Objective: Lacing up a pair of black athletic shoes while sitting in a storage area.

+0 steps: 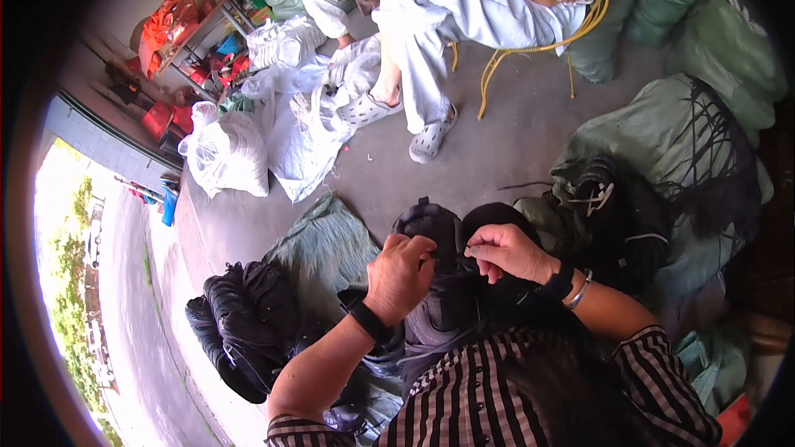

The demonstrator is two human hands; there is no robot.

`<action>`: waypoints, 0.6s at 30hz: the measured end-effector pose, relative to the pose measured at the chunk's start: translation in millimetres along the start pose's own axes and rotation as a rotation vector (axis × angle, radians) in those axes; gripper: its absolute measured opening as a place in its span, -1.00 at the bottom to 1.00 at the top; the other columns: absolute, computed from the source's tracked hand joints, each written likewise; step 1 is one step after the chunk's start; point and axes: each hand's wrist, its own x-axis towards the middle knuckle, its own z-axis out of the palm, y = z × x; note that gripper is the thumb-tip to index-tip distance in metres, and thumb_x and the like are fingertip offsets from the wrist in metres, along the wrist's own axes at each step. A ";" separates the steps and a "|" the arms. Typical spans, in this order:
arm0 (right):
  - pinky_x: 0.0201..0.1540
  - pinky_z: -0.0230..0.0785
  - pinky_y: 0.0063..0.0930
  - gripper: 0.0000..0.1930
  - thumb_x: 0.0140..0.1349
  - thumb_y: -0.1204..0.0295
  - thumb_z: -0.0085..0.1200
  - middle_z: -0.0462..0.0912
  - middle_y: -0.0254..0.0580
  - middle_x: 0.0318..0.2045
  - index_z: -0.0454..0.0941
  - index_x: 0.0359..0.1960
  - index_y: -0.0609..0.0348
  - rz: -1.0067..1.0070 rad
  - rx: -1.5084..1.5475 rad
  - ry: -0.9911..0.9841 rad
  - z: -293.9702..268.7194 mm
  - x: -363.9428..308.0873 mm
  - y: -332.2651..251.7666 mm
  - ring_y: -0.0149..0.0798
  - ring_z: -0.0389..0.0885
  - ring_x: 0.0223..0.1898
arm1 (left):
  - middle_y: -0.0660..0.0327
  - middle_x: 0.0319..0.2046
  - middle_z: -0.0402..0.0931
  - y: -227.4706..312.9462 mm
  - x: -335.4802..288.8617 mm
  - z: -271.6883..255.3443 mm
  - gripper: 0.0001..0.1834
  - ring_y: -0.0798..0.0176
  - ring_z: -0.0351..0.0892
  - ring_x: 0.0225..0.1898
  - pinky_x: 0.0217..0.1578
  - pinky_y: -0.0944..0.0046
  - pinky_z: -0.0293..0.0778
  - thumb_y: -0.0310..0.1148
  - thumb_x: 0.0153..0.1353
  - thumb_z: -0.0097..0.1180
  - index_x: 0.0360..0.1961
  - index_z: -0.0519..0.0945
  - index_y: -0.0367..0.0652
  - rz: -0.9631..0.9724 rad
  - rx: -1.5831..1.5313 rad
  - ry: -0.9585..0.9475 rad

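Note:
A black padded fabric item, perhaps a bag, lies in front of me on my lap; I cannot make out its exact kind. My left hand is at its left side, fingers curled and pinched together. My right hand is just across from it, thumb and forefinger pressed together at a tiny tip. Whatever either hand pinches is too small to name. Below the hands, a dark grey mesh part rests against my striped shirt. A rounded black piece shows behind my right hand.
Bundled black goods lie at left beside a green woven sack. More black items and a big green sack stand at right. Ahead, one person sits on a yellow chair, another beside them. White bags sit far left.

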 end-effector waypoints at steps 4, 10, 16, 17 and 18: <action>-0.59 0.39 -0.66 -0.83 0.26 0.43 0.02 0.56 -0.26 -0.59 0.52 -0.25 0.30 0.035 0.068 -0.016 -6.9 3.0 -1.8 -0.43 0.55 -0.64 | 0.36 -0.40 0.53 -1.7 5.2 8.6 -0.75 0.17 0.46 -0.15 -0.18 0.16 0.45 -0.51 -0.08 0.12 -0.31 0.53 0.00 0.136 0.214 0.089; -0.51 0.40 -0.63 -0.76 0.23 0.51 -0.01 0.64 -0.14 -0.47 0.41 -0.08 0.33 -0.053 0.059 0.038 -15.1 -6.4 -13.9 -0.40 0.58 -0.56 | 0.31 -0.39 0.44 -0.7 10.7 8.3 -0.77 0.11 0.45 -0.18 -0.20 0.14 0.45 -0.52 -0.12 0.17 -0.38 0.54 0.01 0.257 0.308 0.133; -0.49 0.41 -0.63 -0.87 0.26 0.52 -0.02 0.64 -0.12 -0.46 0.44 -0.20 0.31 -0.102 0.046 0.177 -32.5 -3.1 -13.6 -0.42 0.59 -0.51 | 0.29 -0.47 0.39 9.9 15.9 4.8 -0.87 0.17 0.43 -0.26 -0.21 0.20 0.37 -0.43 -0.17 0.13 -0.51 0.49 -0.06 0.528 0.607 0.097; -0.51 0.41 -0.64 -0.88 0.27 0.52 -0.02 0.63 -0.13 -0.46 0.44 -0.22 0.31 -0.091 0.050 0.131 -32.8 -3.9 -13.9 -0.43 0.59 -0.51 | 0.29 -0.47 0.39 10.7 14.7 8.0 -0.87 0.17 0.43 -0.26 -0.21 0.20 0.37 -0.43 -0.17 0.13 -0.51 0.49 -0.06 0.529 0.606 0.095; -0.53 0.41 -0.66 -0.90 0.27 0.53 -0.02 0.63 -0.13 -0.47 0.44 -0.23 0.30 -0.066 0.065 0.138 -31.6 -3.6 -12.5 -0.44 0.58 -0.52 | 0.30 -0.50 0.36 12.7 15.0 12.6 -0.89 0.20 0.41 -0.29 -0.23 0.23 0.34 -0.40 -0.18 0.11 -0.54 0.47 -0.06 0.577 0.710 0.058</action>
